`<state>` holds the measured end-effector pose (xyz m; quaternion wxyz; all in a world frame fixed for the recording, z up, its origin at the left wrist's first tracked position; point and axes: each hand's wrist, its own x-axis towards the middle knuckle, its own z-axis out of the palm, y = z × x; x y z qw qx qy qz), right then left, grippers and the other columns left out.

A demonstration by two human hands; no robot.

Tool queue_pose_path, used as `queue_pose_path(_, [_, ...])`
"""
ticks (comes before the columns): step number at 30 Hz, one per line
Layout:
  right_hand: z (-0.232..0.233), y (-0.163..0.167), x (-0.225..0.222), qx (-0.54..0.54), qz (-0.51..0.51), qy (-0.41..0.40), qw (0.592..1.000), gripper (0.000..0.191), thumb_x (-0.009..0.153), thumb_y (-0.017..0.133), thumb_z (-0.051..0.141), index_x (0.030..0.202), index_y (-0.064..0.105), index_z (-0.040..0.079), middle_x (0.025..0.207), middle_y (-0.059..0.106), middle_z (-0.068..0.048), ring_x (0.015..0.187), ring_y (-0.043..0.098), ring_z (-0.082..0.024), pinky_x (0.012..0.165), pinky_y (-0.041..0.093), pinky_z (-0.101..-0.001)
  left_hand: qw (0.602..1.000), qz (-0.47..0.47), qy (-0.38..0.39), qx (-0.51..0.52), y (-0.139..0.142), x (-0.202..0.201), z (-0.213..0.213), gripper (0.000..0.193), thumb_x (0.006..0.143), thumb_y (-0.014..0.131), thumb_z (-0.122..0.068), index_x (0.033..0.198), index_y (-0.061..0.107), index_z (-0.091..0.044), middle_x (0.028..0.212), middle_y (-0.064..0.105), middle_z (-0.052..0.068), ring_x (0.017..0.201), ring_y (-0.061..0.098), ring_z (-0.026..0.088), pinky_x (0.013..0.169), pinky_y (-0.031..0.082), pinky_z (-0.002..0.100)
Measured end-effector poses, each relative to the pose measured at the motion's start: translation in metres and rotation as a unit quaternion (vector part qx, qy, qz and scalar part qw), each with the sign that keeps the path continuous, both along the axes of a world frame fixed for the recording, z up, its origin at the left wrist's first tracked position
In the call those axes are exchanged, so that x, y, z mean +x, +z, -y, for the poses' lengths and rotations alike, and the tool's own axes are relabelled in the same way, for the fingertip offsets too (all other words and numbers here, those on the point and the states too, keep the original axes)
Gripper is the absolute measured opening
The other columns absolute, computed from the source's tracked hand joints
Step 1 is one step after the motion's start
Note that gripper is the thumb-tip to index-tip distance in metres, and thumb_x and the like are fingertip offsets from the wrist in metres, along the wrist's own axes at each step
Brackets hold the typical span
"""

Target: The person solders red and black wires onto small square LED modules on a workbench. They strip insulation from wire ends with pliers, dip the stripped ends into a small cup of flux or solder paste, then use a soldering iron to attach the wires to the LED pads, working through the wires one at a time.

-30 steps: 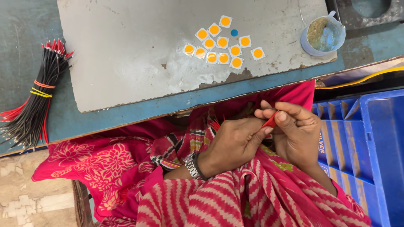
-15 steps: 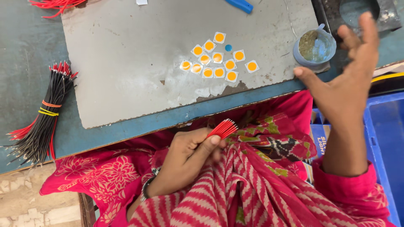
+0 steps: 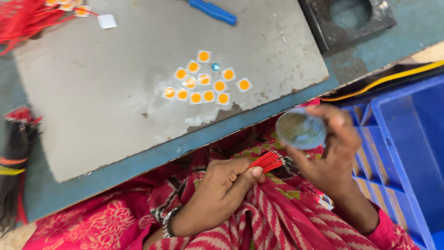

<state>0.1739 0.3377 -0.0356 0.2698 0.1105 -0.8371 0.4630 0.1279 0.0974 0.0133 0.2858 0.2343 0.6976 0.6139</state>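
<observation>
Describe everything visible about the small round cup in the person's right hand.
The small round cup is a shallow pale-blue container, plastic by the look of it, holding a murky greenish-brown substance. The right hand holds it by the rim and side, tipped toward the camera, above the lap and beside the grey board's edge. The red wire ends in the left hand point at it, just short of touching.

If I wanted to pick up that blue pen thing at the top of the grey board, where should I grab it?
Grab the blue pen-shaped tool around its middle, coming straight down from above. It lies flat on the grey metal board, slanting from upper left to lower right, so pinch across its narrow width. Nothing crowds it there; the orange-dotted white square chips lie lower down.
</observation>
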Motion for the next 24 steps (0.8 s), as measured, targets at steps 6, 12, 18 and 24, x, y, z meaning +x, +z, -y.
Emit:
queue_pose_path(6, [-0.011,-0.009,0.01,0.027,0.044,0.079,0.996,0.114,0.08,0.081,-0.009,0.16,0.01,0.032,0.144,0.048,-0.022,0.128,0.06,-0.035,0.102,0.057,-0.0408,0.995,0.07,-0.017,-0.07,-0.02,-0.004,-0.014,0.042,0.102,0.054,-0.035,0.087,0.073,-0.002,0.057,0.058,0.006,0.052,0.053,0.011,0.051,0.043,0.032])
queue_pose_path(12, [-0.011,-0.006,0.0,0.094,0.032,0.086,0.991,0.121,0.078,0.079,-0.007,0.164,0.004,0.035,0.139,0.059,-0.017,0.118,0.065,-0.032,0.1,0.052,-0.0429,0.997,0.061,-0.005,-0.053,-0.025,-0.009,-0.024,0.042,0.103,0.054,-0.033,0.084,0.073,-0.001,0.058,0.06,0.005,0.053,0.055,0.01,0.051,0.042,0.033])
queue_pose_path(18, [-0.007,-0.008,-0.004,0.118,0.023,0.099,0.988,0.125,0.079,0.082,-0.005,0.165,0.0,0.035,0.137,0.062,-0.013,0.111,0.067,-0.028,0.094,0.051,-0.0414,0.994,0.077,0.001,-0.071,-0.031,-0.014,-0.022,0.041,0.1,0.055,-0.03,0.078,0.072,0.0,0.053,0.055,0.008,0.049,0.051,0.012,0.048,0.038,0.035])
queue_pose_path(24, [-0.007,-0.011,-0.006,0.12,0.038,0.127,0.984,0.128,0.078,0.079,-0.007,0.164,-0.005,0.036,0.134,0.062,-0.013,0.11,0.067,-0.029,0.094,0.05,-0.0427,0.995,0.08,0.001,-0.059,-0.038,-0.018,-0.021,0.04,0.098,0.055,-0.028,0.074,0.071,0.0,0.054,0.057,0.008,0.049,0.054,0.012,0.049,0.041,0.034])
